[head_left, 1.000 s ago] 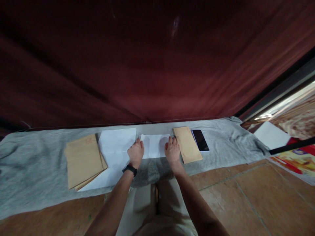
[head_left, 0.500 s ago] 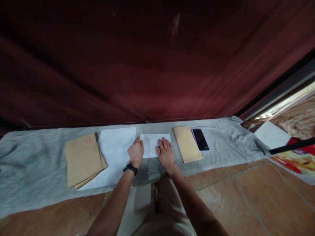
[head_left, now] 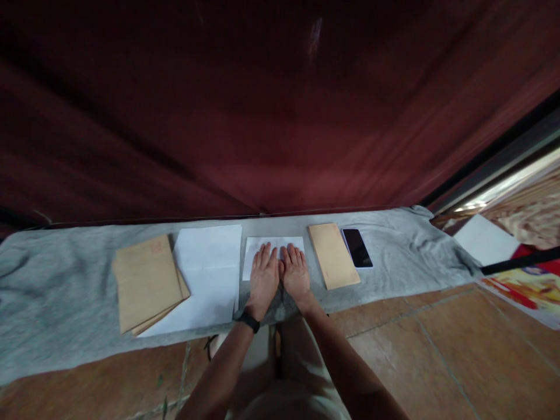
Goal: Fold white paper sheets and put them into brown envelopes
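Observation:
A folded sheet of white paper (head_left: 251, 251) lies on the grey cloth (head_left: 70, 280) in front of me. My left hand (head_left: 264, 277) presses flat on it with fingers stretched out, a dark band on the wrist. Right beside it my right hand (head_left: 296, 274) also lies flat on the paper, its thumb close to the left one. Both hands are open, and they cover much of the sheet's lower part. To the left are larger white sheets (head_left: 207, 280), partly under a stack of brown envelopes (head_left: 149, 280). Another brown envelope or envelope stack (head_left: 333, 256) lies to the right.
A phone (head_left: 357, 248) with a dark screen rests against the right-hand envelopes. Behind the cloth rises a dark red surface (head_left: 280, 146). Tiled floor (head_left: 394, 344) shows below. At the far right are a dark bar (head_left: 520, 261) and a colourful printed bag or sheet (head_left: 529, 289).
My left hand has moved right from the folded paper's left edge, and its fingers have gone from curled to flat beside the right hand. My right hand has stayed nearly in place.

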